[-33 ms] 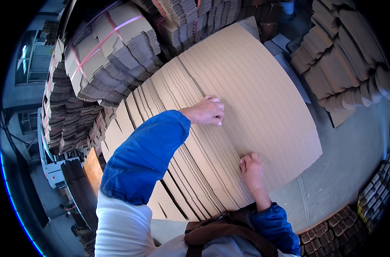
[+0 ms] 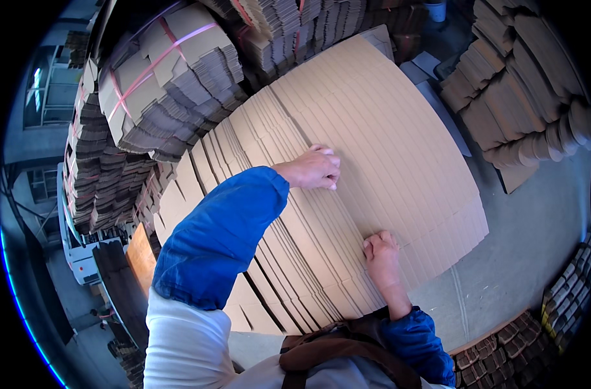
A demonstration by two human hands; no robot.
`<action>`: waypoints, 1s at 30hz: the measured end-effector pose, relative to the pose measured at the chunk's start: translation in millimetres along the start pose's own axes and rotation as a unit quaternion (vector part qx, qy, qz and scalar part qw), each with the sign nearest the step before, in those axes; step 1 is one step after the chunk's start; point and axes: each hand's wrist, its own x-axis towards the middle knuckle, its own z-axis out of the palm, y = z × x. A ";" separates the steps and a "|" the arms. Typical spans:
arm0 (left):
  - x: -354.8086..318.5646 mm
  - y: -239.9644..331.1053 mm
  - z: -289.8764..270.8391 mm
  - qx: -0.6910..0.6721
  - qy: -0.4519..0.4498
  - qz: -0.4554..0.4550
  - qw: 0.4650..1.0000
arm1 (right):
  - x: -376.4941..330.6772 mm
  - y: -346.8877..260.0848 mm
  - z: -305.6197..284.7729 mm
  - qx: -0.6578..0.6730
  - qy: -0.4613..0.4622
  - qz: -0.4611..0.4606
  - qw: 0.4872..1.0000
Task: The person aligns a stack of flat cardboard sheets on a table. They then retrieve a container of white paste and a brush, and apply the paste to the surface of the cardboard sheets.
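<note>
A wide fanned-out stack of tan cardboard sheets (image 2: 399, 175) lies in front of me, its overlapping edges running in long parallel lines. My left hand (image 2: 313, 168), reaching in from a blue sleeve, is closed with curled fingers at a raised sheet edge near the middle of the stack. Closer to my body, my right hand (image 2: 381, 253) is closed on what looks like the same edge, its fingertips bent over the board. Left of both hands, the sheets are spaced wider, with dark slits between them.
A strapped bundle of cut cardboard (image 2: 172, 71) stands at the far left, with more bundles behind it. Another tall cardboard pile (image 2: 509, 97) is at the far right beside grey floor (image 2: 529, 227). Dark stacked pieces (image 2: 509, 350) sit at lower right.
</note>
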 end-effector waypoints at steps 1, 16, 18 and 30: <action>0.7 0.5 -0.6 0.001 -0.001 -0.001 1.000 | 0.1 -0.1 -0.4 0.002 0.001 0.001 1.000; -1.3 8.9 7.2 0.024 0.039 -0.014 0.999 | 0.4 -3.1 3.3 -0.029 0.007 0.004 1.000; -4.2 13.8 7.9 0.033 0.058 -0.032 0.997 | 1.2 -5.0 2.7 -0.048 0.001 0.009 0.999; -57.7 84.9 87.2 0.088 0.214 -0.274 0.934 | 2.5 -12.8 -4.9 -0.071 -0.011 0.008 0.997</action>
